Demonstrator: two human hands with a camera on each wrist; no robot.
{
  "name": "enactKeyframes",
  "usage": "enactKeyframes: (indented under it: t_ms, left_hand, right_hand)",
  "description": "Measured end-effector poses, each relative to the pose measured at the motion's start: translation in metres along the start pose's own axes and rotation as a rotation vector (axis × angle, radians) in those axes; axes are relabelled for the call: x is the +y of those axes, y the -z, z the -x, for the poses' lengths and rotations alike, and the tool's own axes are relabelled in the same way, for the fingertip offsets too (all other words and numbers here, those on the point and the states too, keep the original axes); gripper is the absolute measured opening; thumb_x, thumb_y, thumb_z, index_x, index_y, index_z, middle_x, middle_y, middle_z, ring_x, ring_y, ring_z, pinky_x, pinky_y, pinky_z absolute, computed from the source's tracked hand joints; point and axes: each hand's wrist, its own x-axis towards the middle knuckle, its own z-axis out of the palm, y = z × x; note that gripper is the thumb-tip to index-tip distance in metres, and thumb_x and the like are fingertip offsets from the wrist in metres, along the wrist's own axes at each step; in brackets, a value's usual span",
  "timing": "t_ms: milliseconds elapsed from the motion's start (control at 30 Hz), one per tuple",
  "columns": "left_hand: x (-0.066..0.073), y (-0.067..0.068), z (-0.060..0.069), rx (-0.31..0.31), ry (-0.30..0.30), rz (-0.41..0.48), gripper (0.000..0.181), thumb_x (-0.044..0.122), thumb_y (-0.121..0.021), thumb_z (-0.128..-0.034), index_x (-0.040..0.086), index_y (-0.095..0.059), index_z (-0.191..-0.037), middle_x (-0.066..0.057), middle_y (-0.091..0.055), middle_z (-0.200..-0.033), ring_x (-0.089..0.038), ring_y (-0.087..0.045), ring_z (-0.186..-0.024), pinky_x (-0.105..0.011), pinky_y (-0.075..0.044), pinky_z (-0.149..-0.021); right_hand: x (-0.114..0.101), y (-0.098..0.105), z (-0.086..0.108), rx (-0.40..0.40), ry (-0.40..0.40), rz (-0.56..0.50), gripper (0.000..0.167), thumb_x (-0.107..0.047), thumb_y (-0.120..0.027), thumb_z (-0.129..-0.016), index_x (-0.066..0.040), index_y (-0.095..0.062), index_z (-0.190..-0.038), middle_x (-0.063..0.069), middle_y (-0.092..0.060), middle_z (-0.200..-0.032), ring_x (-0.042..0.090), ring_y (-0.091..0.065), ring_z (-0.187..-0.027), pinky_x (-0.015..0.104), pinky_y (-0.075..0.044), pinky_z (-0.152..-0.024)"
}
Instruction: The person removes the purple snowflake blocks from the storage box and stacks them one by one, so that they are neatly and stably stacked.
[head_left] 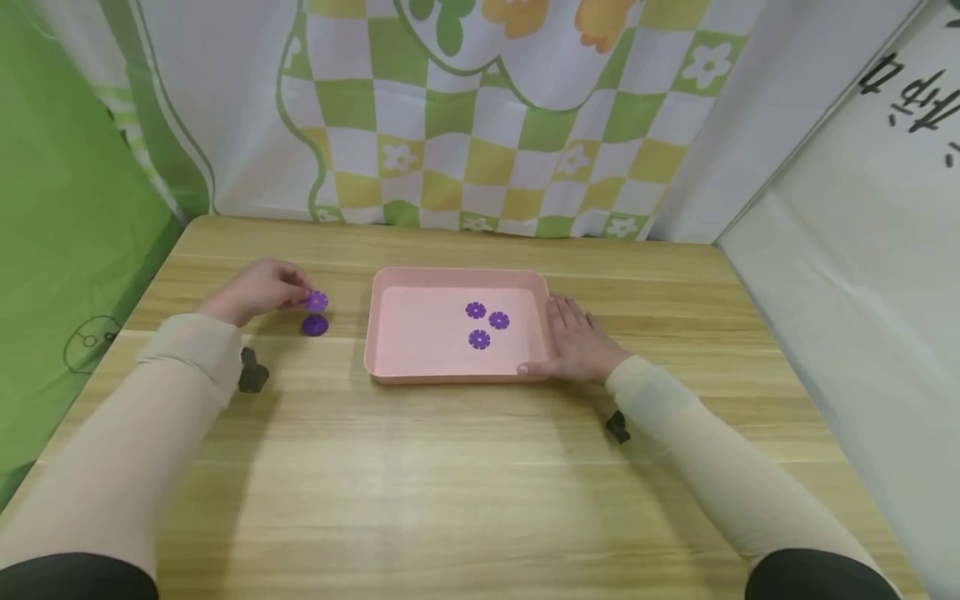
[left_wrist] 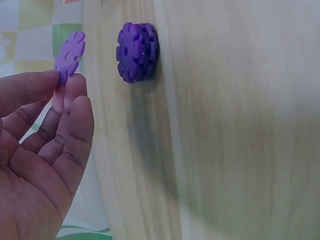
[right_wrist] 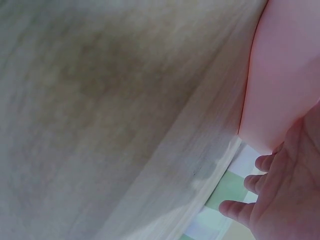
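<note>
Between thumb and fingertips my left hand (head_left: 262,289) pinches a purple notched disc (left_wrist: 70,55), lifted above the table. Just below it, a small stack of similar purple discs (left_wrist: 136,52) stands on the wood. A shallow pink tray (head_left: 420,329) lies to the right of the stack, with three purple discs (head_left: 479,339) flat inside, toward its right half. My right hand (head_left: 581,342) rests on the tray's right edge, fingers extended along the side and thumb over the near rim. In the right wrist view, its fingers (right_wrist: 237,210) reach past the tray's pink wall (right_wrist: 280,75).
The wooden table (head_left: 450,483) runs back to a checkered green and yellow curtain (head_left: 495,125). Green cloth (head_left: 67,208) hangs on the left. A white panel (head_left: 862,250) with dark writing stands at the right. Dark pieces (head_left: 253,371) show beneath each wrist.
</note>
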Motion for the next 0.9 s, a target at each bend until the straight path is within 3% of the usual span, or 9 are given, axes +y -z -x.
enactKeyframes:
  t_ms: [267,900]
  left_hand:
    - [-0.0065,0.0005,0.0023,-0.049,0.002,0.007,0.017,0.001,-0.059,-0.0985,-0.013,-0.064,-0.108,-0.003,-0.066,-0.085,-0.018,-0.059,-0.079,-0.028,-0.051,-0.068]
    - [-0.0081,-0.0058,0.0065,-0.092,0.032,0.003,0.017,0.000,-0.057,-0.0984,-0.014,-0.061,-0.106,-0.006,-0.063,-0.083,-0.017,-0.057,-0.075,-0.026,-0.051,-0.066]
  right_hand:
    - [-0.0005,-0.0009,0.0003,0.000,0.000,-0.001,0.128,-0.075,-0.060,-0.088,0.010,0.005,-0.159,0.029,0.004,-0.167,0.046,-0.001,-0.154,0.063,-0.009,-0.122]
    - [0.0003,-0.0011,-0.0004,0.005,0.012,-0.017,0.130,-0.075,-0.062,-0.087,0.010,0.005,-0.159,0.030,0.002,-0.167,0.048,-0.003,-0.154,0.063,-0.010,-0.122]
